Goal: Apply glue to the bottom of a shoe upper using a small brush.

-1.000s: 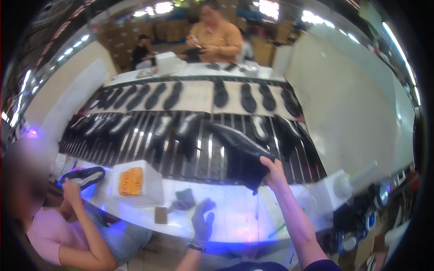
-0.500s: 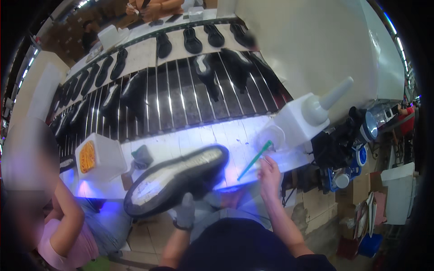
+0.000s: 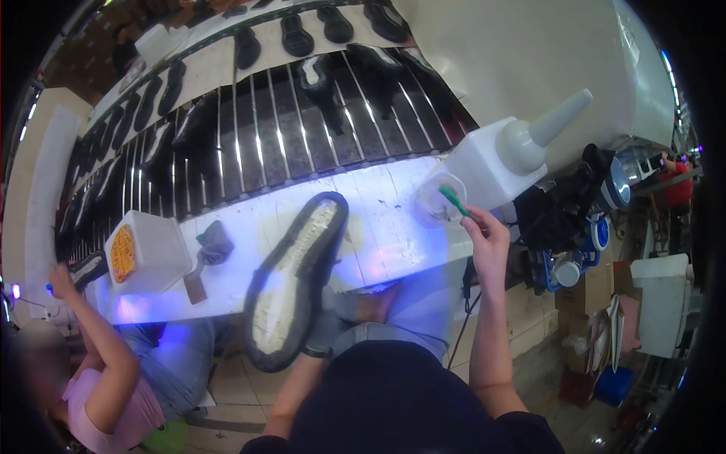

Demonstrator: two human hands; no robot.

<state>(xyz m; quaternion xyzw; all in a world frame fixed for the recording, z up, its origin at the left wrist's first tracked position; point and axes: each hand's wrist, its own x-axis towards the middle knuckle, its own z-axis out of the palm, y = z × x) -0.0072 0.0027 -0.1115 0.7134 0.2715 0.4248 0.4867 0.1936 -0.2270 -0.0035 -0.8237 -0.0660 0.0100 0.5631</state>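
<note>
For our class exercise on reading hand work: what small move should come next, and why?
Probably a dip of the green brush into the small cup: the right hand holds it with its far end at the cup's mouth, while the left hand holds the shoe, its pale underside facing up.

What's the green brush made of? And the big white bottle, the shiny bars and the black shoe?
The green brush: probably plastic, one even bright colour.
The white bottle: likely plastic, smooth with a soft sheen.
The bars: seemingly polished metal, since they throw bright streaks.
The black shoe: maybe leather or imitation; its dull dark look leaves that open.
</note>
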